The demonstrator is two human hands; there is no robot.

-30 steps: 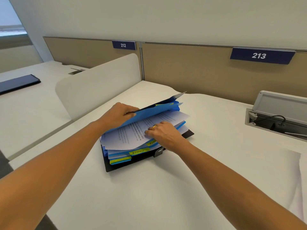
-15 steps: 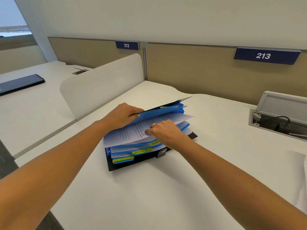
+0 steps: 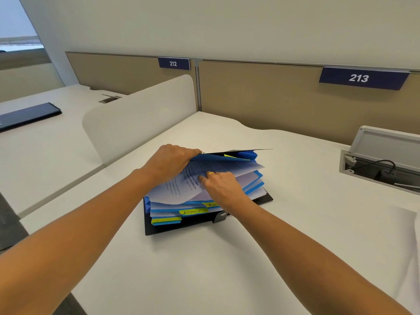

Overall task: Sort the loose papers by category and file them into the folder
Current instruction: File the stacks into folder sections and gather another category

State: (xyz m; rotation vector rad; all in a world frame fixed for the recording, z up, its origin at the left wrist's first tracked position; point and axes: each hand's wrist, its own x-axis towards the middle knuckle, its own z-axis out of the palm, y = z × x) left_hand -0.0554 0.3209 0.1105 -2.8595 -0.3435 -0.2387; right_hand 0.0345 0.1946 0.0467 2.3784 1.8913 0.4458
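Observation:
A black folder (image 3: 181, 229) lies on the white desk (image 3: 204, 269), filled with blue dividers (image 3: 255, 184) that carry yellow labelled tabs (image 3: 193, 211). My left hand (image 3: 169, 161) grips the edge of an upper blue divider (image 3: 218, 158) and holds it lifted. Under that divider lies a printed white sheet (image 3: 179, 189). My right hand (image 3: 221, 186), a ring on one finger, has its fingers curled onto this sheet near its middle. The divider hides the sheet's far end.
A white privacy screen (image 3: 136, 117) stands left of the folder. An open cable box (image 3: 381, 160) with a black cable sits at the right. White paper (image 3: 404, 246) lies at the desk's right edge. A dark flat device (image 3: 27, 115) rests on the neighbouring desk.
The lifted blue divider has come down lower over the sheet. My right hand has slid further in along the sheet, towards the left hand.

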